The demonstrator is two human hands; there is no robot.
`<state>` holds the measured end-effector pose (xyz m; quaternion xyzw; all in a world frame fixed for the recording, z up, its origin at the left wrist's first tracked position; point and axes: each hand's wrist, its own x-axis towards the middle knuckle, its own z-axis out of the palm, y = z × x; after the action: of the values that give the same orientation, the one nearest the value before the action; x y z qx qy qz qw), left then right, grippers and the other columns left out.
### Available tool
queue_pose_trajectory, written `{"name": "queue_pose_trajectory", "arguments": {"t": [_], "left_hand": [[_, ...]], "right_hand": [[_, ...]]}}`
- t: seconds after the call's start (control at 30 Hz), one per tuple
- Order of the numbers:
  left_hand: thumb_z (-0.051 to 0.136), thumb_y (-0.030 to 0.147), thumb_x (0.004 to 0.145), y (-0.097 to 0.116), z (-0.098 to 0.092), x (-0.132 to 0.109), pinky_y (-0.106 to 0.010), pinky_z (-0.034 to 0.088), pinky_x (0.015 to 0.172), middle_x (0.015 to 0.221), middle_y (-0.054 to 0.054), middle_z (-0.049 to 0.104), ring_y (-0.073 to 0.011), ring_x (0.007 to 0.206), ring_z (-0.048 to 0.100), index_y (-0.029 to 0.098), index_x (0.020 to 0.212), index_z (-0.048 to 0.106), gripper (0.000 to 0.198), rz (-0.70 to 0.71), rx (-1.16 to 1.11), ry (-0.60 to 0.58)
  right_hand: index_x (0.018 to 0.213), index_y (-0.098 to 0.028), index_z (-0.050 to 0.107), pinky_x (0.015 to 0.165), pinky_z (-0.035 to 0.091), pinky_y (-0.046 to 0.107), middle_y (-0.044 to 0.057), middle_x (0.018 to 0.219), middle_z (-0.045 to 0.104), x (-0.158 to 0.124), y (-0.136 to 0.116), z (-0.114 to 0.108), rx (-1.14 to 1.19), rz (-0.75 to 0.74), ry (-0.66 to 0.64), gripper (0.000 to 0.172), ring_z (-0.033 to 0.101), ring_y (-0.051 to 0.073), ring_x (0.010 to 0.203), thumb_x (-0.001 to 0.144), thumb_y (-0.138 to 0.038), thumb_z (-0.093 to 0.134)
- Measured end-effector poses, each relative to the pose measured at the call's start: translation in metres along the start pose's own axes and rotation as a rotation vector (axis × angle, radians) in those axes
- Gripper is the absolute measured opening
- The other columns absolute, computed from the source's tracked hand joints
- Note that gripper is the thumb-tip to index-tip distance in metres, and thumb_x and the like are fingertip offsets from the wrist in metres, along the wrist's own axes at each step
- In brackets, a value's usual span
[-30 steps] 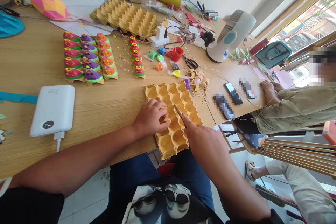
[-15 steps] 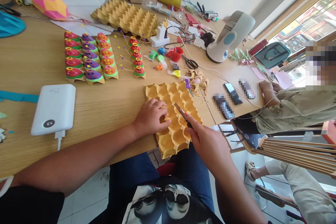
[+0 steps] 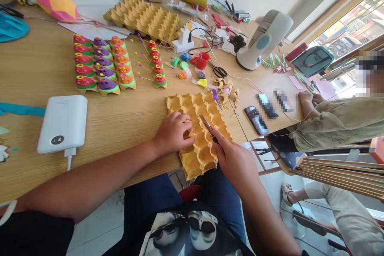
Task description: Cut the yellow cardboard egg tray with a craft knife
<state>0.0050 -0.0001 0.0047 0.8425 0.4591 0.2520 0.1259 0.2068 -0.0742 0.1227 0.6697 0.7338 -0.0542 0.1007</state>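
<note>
A yellow pulp egg tray (image 3: 201,156) lies at the table's near edge, its close end jutting over my lap. My left hand (image 3: 174,132) bears on the tray's left side, its fingers bent over the ridges and the thumb apart, gripping it. In my right hand (image 3: 235,156) is a knife (image 3: 206,124) with a narrow metal blade and dark handle. The forefinger lies along its back, and the blade rests on or just above the middle of the tray, pointing away from me. Most of the handle is hidden in the palm.
Painted egg-carton caterpillars (image 3: 103,68) stand in rows at the left, near a white power bank (image 3: 63,124). Beyond the tray are scissors (image 3: 218,70), a red cup (image 3: 203,61), cardboard scraps (image 3: 226,88) and a white fan (image 3: 264,40). A person (image 3: 327,116) sits at the right.
My right hand and the knife have shifted very slightly. My left hand keeps its place on the egg tray, and the view has moved a little.
</note>
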Motion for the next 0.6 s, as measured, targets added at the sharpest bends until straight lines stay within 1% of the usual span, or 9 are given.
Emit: {"name": "queue_pose_trajectory", "arguments": {"t": [0.17, 0.33, 0.47, 0.6], "left_hand": [[0.067, 0.050, 0.085, 0.0006, -0.0002, 0.0004, -0.048, 0.047, 0.092, 0.119, -0.007, 0.069, -0.0300, 0.107, 0.056, 0.022, 0.083, 0.072, 0.028, -0.008, 0.004, -0.011], [0.068, 0.049, 0.085, -0.0001, 0.0006, 0.0003, -0.047, 0.047, 0.091, 0.119, -0.007, 0.069, -0.0294, 0.105, 0.056, 0.023, 0.084, 0.072, 0.026, -0.005, 0.003, -0.001], [0.068, 0.048, 0.085, -0.0001, 0.0003, 0.0001, -0.047, 0.047, 0.090, 0.119, -0.007, 0.068, -0.0293, 0.105, 0.056, 0.023, 0.084, 0.072, 0.026, -0.001, 0.001, 0.001], [0.068, 0.049, 0.085, 0.0005, -0.0006, 0.0002, -0.047, 0.047, 0.093, 0.119, -0.007, 0.069, -0.0297, 0.106, 0.056, 0.022, 0.082, 0.071, 0.028, -0.004, -0.004, 0.003]], "right_hand": [[0.159, -0.036, 0.044, 0.058, 0.037, 0.026, 0.001, 0.095, 0.080, -0.0017, -0.0016, 0.0036, 0.005, -0.014, -0.008, 0.053, 0.074, 0.018, 0.078, 0.107, -0.033, 0.050], [0.160, -0.035, 0.041, 0.058, 0.037, 0.026, 0.002, 0.092, 0.079, -0.0023, -0.0064, 0.0080, -0.024, -0.007, -0.037, 0.054, 0.074, 0.018, 0.078, 0.107, -0.031, 0.048], [0.160, -0.036, 0.041, 0.059, 0.038, 0.026, 0.002, 0.096, 0.079, -0.0044, -0.0058, 0.0087, -0.012, -0.001, -0.019, 0.054, 0.074, 0.018, 0.080, 0.107, -0.031, 0.048], [0.160, -0.037, 0.042, 0.060, 0.039, 0.026, 0.002, 0.101, 0.080, -0.0053, -0.0027, 0.0068, 0.009, 0.016, 0.034, 0.054, 0.074, 0.018, 0.080, 0.107, -0.031, 0.048]]}}
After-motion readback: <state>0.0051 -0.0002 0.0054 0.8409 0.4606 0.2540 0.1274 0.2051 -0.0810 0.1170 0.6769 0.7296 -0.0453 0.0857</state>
